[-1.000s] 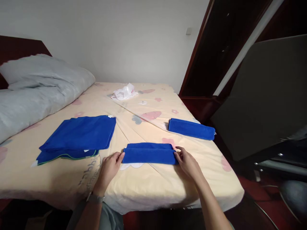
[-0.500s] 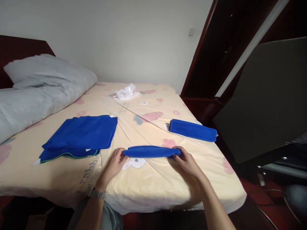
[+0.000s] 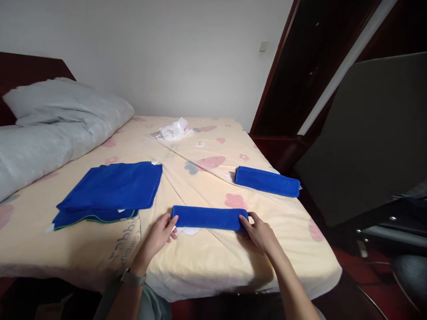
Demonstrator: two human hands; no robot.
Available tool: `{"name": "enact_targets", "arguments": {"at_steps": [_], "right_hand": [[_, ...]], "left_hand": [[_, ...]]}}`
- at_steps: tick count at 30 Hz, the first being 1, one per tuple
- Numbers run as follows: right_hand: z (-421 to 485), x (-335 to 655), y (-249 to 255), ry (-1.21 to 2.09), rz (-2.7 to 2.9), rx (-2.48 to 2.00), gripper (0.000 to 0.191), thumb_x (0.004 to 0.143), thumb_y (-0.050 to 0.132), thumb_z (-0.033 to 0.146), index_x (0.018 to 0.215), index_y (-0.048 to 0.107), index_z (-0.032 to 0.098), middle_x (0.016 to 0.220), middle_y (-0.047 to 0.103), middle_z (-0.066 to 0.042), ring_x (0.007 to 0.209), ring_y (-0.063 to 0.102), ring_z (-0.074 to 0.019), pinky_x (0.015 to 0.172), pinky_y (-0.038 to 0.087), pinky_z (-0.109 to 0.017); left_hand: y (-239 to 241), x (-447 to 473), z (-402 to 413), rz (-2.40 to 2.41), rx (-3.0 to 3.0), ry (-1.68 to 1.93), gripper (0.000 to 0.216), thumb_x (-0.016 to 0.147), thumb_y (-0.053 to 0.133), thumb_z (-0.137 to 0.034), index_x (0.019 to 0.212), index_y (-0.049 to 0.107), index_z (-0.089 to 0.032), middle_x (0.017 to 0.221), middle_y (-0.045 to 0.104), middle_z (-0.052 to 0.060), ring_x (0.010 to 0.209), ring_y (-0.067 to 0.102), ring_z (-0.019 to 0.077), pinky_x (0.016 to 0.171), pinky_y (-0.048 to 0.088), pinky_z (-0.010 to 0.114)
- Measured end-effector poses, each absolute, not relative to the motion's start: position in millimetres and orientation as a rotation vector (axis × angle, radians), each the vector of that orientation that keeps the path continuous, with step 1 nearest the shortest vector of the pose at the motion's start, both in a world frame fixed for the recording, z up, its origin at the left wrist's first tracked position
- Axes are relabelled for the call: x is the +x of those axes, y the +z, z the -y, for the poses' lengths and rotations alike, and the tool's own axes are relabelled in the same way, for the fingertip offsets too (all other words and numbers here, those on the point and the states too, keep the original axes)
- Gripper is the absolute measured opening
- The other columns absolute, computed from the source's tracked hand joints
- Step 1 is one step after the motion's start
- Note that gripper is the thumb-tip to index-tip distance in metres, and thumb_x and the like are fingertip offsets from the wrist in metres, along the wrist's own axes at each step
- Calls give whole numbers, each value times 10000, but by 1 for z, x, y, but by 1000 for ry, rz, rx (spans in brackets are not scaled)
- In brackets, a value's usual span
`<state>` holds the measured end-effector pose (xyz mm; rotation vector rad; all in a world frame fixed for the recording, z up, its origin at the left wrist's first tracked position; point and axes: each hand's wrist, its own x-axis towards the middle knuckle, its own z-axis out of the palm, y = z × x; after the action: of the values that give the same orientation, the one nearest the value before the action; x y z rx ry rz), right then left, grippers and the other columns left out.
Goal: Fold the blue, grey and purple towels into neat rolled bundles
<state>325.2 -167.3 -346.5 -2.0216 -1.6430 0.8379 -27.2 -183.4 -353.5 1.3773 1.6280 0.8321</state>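
A blue towel [image 3: 209,218], folded into a long narrow strip, lies in front of me at the near side of the bed. My left hand [image 3: 160,234] pinches its left end, thumb on top and fingers beneath. At the right end, my right hand [image 3: 259,231] grips the strip with its thumb over the near face. A second folded blue towel [image 3: 267,181] rests farther off to the right, near the bed's edge. To the left lies a stack of flatter blue towels [image 3: 111,186], with green edging and white tags showing.
The bed carries a cream patterned sheet [image 3: 283,242]. A crumpled white plastic bag [image 3: 175,129] sits toward the wall. A grey quilt [image 3: 66,120] is heaped at the left, before a dark headboard [image 3: 36,66]. A dark grey panel [image 3: 376,133] stands beyond the right edge.
The towel strip has turned from nearly edge-on to showing its broad flat face, and sits slightly nearer to me. Both hands have kept hold of its ends.
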Motion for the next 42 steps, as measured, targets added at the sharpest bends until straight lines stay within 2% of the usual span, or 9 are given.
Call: {"name": "enact_targets", "arguments": {"at_steps": [7,12,17,23,26,29,31,35,42], "right_hand": [[161,321,-361,1191,1127,-1449,474,777,684,555,1080,561,212,843,694,-46,765,686,-232,669,547,-328],[166,331,-339,1119,919,-1206,484,765,737,505,1116,532,242,738,613,24,667,595,-156,610,498,-261],[179,361,-317,795,1003,-1184,370,829,695,470,1096,559,252,822,600,7,718,548,-140,639,460,-240],[146,443,-305,463,898,-1150,451,793,710,474,1142,537,246,905,623,-22,795,592,-163,721,476,-281],[101,482,-310,297,890,-1341,492,834,590,546,1210,493,244,910,624,-27,791,606,-179,717,483,-300],[62,505,-333,213,880,-1569,486,805,542,569,1132,555,209,852,625,-41,753,593,-206,725,466,-336],[45,512,-356,190,874,-1640,437,777,557,555,1025,606,199,798,618,-46,743,581,-229,744,445,-362],[34,519,-393,113,872,-1717,377,799,544,506,1034,611,219,886,617,-63,826,574,-251,787,423,-371],[37,518,-395,-122,823,-1661,329,836,498,424,1030,553,165,1024,523,-107,952,522,-245,918,411,-380]], "left_hand": [[-348,-20,188,-1347,1002,1251,405,720,757,-488,706,490,-184,738,552,-38,746,608,137,674,550,241],[-336,-10,196,-1141,787,1290,316,687,814,-346,847,590,-190,730,556,-58,718,580,100,679,493,190],[-324,19,181,-1107,866,1259,345,671,830,-306,869,575,-182,834,638,-23,765,612,93,683,461,168],[-294,110,89,-1077,1351,1358,349,793,698,-355,1040,487,-226,872,633,3,769,635,117,620,442,183],[-294,169,26,-1156,1550,1402,258,826,622,-320,1007,471,-215,942,628,34,864,643,137,717,477,223],[-316,213,-14,-1256,1660,1341,142,814,617,-244,901,508,-214,810,608,6,773,622,143,709,461,243],[-338,228,-24,-1343,1748,1282,118,793,642,-218,838,533,-216,744,586,-3,739,601,158,710,443,260],[-374,235,-28,-1506,1872,1217,94,849,613,-280,916,571,-230,866,618,39,854,597,190,778,422,286],[-363,206,-5,-1560,1950,1078,226,950,464,-354,1096,561,-211,1044,660,97,950,630,199,801,470,303]]}}
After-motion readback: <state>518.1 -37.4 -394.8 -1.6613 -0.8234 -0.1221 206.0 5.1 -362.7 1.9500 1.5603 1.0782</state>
